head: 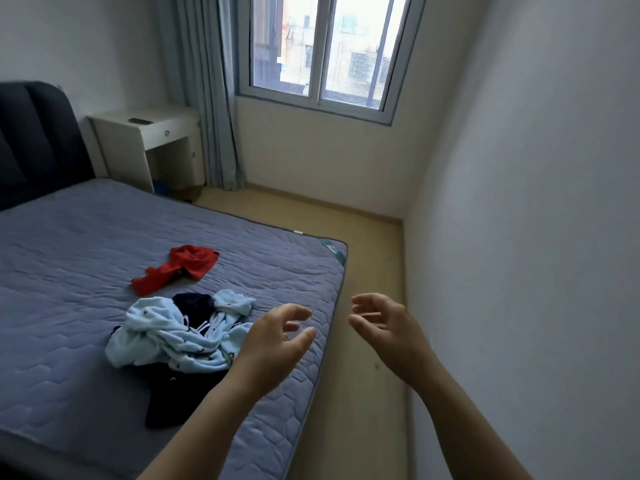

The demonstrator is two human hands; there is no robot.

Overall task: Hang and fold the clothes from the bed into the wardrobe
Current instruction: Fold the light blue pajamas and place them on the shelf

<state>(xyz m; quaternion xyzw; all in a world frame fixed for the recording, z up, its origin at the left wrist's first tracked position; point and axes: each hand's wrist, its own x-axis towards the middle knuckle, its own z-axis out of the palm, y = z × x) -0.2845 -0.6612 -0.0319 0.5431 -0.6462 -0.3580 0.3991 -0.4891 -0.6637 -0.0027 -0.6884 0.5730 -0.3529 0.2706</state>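
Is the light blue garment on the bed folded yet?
Not folded. The light blue garment lies crumpled in a heap, tangled with dark clothing.

no readable text, labels, brands or numbers anywhere

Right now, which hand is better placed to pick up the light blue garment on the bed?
Left. The left hand hovers open over the bed, right beside the light blue garment. The right hand, also open and empty, hangs over the floor between bed and wall, farther from it.

white nightstand (156,133) beside dark headboard (38,140), grey-blue curtain (207,98), window (329,50)
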